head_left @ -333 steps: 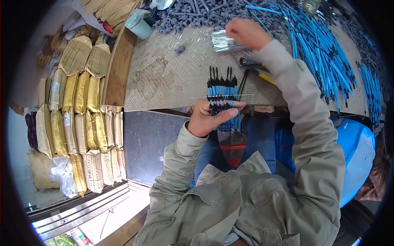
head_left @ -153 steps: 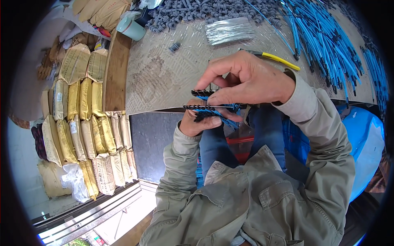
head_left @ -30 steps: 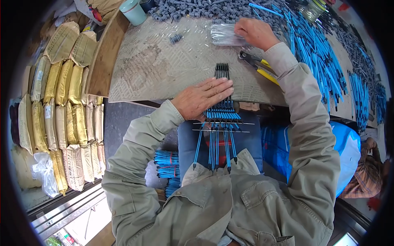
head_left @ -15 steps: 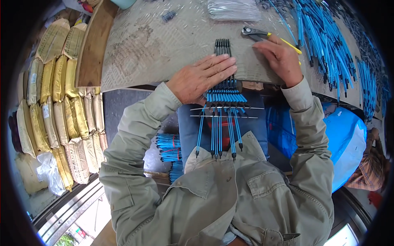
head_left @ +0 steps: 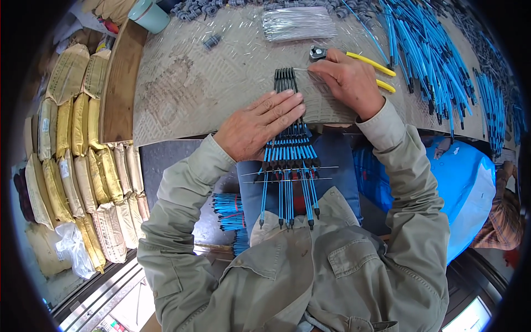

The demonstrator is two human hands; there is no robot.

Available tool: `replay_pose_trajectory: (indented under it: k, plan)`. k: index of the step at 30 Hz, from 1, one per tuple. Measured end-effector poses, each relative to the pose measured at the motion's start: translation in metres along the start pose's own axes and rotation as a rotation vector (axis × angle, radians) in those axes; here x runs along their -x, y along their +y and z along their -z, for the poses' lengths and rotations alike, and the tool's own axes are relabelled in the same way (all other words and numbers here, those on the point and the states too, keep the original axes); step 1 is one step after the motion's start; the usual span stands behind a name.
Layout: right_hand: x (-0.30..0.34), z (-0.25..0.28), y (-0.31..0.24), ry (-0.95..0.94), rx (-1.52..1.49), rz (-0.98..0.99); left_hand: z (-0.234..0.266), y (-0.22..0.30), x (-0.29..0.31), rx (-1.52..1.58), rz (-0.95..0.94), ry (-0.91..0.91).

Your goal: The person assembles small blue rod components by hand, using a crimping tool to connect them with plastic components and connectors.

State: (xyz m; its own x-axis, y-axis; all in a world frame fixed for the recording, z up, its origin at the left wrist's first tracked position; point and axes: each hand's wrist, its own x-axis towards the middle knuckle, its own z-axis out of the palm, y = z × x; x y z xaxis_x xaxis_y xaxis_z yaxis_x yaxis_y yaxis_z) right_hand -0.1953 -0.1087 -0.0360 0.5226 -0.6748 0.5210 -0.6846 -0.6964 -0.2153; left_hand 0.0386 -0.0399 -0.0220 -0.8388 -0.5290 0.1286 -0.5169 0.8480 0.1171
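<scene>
My left hand [head_left: 260, 123] lies flat, its fingers stretched out over a fan of blue rods with black ends [head_left: 289, 152]. The fan reaches from the table edge toward my lap, and two thin metal wires [head_left: 326, 167] cross its near part. At its far end, a row of black tips [head_left: 285, 73] rests on the table. My right hand [head_left: 354, 80] is closed in a pinch on a thin metal wire [head_left: 300, 69], whose other end meets those tips. Partly hidden beneath this hand are cutting pliers with yellow handles [head_left: 371, 62].
A stack of clear thin strands [head_left: 298, 23] lies at the far middle. Piles of loose blue rods [head_left: 428, 61] cover the right of the table. A wooden board [head_left: 119, 83] edges the left, beside yellow sacks [head_left: 80, 124]. A blue bag [head_left: 464, 182] stands at my right.
My right hand has moved left to the black tips and now pinches a thin wire. My left hand still lies on the rods. The view has shifted slightly.
</scene>
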Motion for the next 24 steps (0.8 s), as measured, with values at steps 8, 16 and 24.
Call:
replay_pose_trajectory:
  k: [8,16,24]
  plan:
    - [-0.013,-0.007,0.004,-0.015,-0.108,0.045,-0.001,-0.001,0.0,-0.024,0.005,-0.003]
    - [-0.024,-0.014,-0.007,-0.127,-0.125,0.023,-0.005,-0.003,0.004,-0.004,-0.011,0.002]
    - [-0.03,-0.014,-0.007,-0.173,-0.148,0.105,0.003,-0.001,0.004,0.111,0.019,-0.024]
